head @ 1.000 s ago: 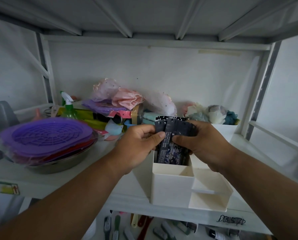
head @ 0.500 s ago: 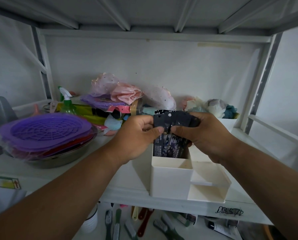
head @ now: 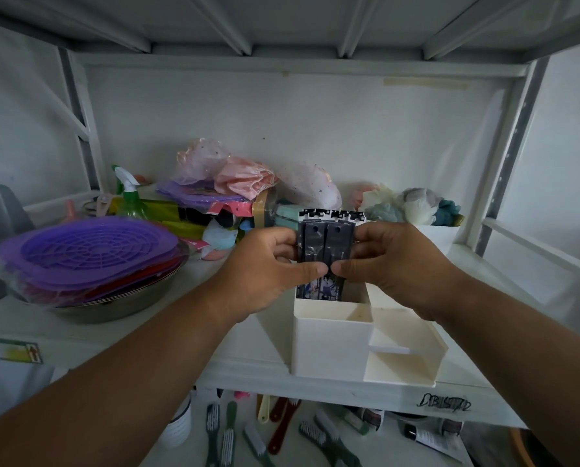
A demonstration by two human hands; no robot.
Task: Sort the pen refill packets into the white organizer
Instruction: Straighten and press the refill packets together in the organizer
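Observation:
A stack of dark pen refill packets [head: 325, 244] stands upright in the tall back-left compartment of the white organizer [head: 329, 345] on the shelf. My left hand [head: 268, 267] grips the stack's left side, thumb across its front. My right hand [head: 393, 264] grips the right side the same way, and the two thumbs nearly meet at the middle. The packets' lower ends sit inside the compartment, with their hang-hole tops sticking out above my fingers. The organizer's low front-right trays [head: 406, 358] hold nothing visible.
A metal bowl with purple lids [head: 89, 254] fills the shelf's left. A green spray bottle [head: 130, 197], pink wrapped bundles [head: 238, 176] and soft toys [head: 416, 203] line the back. Brushes [head: 227, 436] lie on the shelf below. A white box [head: 440, 237] stands behind my right hand.
The fanned packets have been squared into a neat stack. Both thumbs have come together at the front of the stack.

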